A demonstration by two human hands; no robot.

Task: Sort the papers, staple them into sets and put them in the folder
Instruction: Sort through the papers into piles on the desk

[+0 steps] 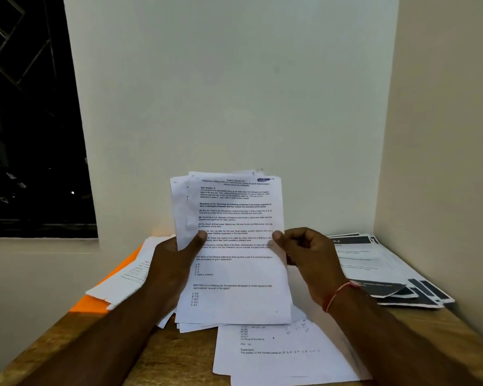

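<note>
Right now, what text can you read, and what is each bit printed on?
"Q16. Answer: C": top sheet of the held stack
"Directions (17-21)": same sheet
"Q17", "Q18": same sheet, lower down
"Explanation": loose sheet on the table
"BLE": dark banner on the papers at right
Paragraph text, the header and the left pile: too small or blurred.

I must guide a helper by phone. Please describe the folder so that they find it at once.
Go to the left side of the wooden table, below the dark window. There the folder lies flat, partly covered by white sheets. It is the only orange thing; everything near it is white paper.
</note>
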